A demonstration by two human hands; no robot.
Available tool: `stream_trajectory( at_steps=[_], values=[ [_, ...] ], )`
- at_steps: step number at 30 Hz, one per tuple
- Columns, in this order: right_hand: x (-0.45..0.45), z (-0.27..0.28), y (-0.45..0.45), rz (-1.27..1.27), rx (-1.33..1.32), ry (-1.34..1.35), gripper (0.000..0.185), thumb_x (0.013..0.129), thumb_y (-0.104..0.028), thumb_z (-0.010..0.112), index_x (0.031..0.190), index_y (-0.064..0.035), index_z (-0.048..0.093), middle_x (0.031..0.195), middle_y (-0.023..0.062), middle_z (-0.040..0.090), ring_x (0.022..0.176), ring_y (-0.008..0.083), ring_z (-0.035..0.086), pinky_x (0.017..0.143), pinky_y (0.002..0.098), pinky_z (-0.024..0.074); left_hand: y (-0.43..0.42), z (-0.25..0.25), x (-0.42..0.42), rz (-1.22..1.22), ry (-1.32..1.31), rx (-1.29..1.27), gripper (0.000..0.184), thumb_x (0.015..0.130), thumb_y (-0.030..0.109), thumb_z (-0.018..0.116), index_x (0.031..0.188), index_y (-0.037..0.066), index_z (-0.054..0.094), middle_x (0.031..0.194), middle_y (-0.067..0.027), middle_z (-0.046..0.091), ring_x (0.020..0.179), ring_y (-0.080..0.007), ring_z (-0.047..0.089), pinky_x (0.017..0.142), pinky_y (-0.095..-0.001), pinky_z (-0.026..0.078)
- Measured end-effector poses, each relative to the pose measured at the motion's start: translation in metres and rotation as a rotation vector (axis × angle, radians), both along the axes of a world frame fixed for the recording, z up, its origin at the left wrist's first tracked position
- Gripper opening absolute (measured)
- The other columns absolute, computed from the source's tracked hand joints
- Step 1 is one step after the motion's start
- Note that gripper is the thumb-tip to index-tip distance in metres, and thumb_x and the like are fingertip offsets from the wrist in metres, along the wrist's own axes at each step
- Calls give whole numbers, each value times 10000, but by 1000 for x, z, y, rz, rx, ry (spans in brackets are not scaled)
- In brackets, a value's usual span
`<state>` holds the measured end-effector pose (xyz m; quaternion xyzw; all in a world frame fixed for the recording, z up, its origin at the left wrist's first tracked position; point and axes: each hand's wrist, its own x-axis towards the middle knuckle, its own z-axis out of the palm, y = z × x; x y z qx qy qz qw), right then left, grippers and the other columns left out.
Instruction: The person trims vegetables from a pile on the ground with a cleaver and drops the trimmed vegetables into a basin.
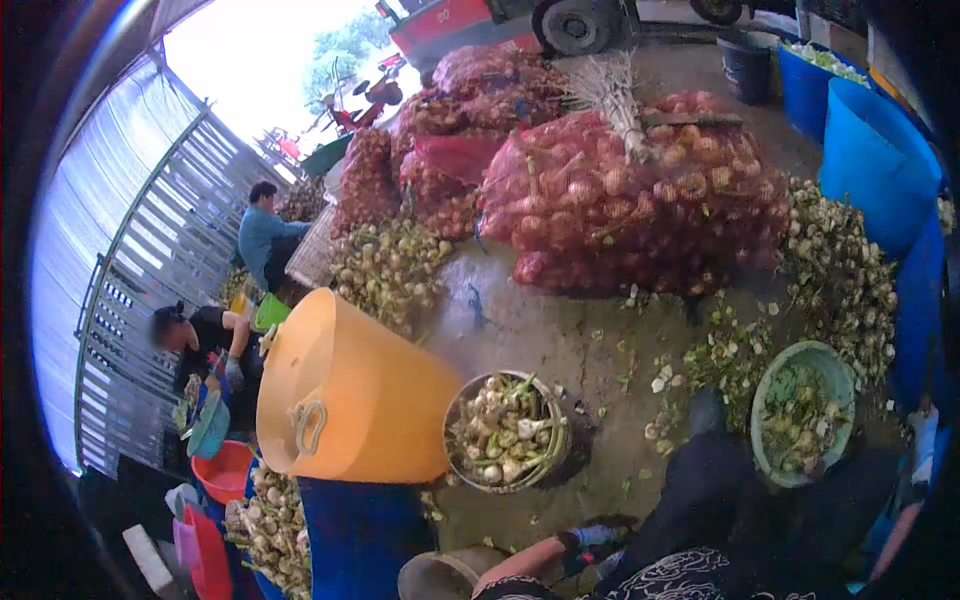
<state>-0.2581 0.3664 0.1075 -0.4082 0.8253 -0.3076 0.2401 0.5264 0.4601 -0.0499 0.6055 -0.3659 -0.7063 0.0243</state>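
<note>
Some open floor (605, 475) shows between left hand (597, 535) and bucket rim (512, 489).

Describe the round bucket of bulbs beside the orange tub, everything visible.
The round bucket has a thin, pale rim; its material is unclear. It stands upright on the grey floor, mouth up, near the lower middle of the view. It is well filled with whitish, garlic-like bulbs, some with greenish stems, and long stalks curve along its right side. The orange tub is immediately to its left in the picture; whether they touch is unclear.
</note>
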Motion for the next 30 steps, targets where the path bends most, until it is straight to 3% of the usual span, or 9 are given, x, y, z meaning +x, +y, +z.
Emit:
stream_trajectory(
  at_steps=[10,14,19,26,29,30],
  values=[
    [29,7,-22,89,32,125,116,720,-84,642,814,-37,593,731,49,591,652,150,541,585,303,468,-58,4,-13,22,-87,-105,241,829,224,544,912,10,618,789,-62,622,674,-149,555,611,-307,455],
    [30,-2,-77,15,207,-91,167,670,-66,700,805,-29,611,720,43,599,641,151,539,569,306,467,-83,7,-28,46,-126,-124,237,826,213,544,921,7,615,796,-61,621,685,-148,554,620,-306,454],
    [31,-31,-156,374,-21,66,365,695,-60,692,1037,-4,579,849,82,613,703,136,561,672,279,488,-125,8,-57,66,-184,-128,234,822,199,543,932,4,612,804,-60,621,699,-147,552,632,-304,453],
    [96,-86,-281,297,-100,-174,405,680,-102,701,1038,-44,521,729,39,574,560,148,549,480,274,460,-206,-1,-100,37,-255,-108,231,817,180,542,947,0,607,816,-58,621,719,-145,551,648,-302,452],
    [111,-79,-318,658,-177,126,501,604,-153,727,1044,-10,536,641,29,560,609,182,557,584,318,472,-247,-7,-119,9,-275,-94,231,815,171,541,953,-2,605,821,-57,621,727,-144,550,654,-301,452],
    [112,-76,-327,702,-79,-7,500,603,-158,723,1047,-14,545,668,36,566,617,178,552,588,318,472,-261,-9,-126,-4,-280,-92,231,815,169,541,956,-3,604,823,-57,621,730,-143,550,657,-300,452]
  ],
)
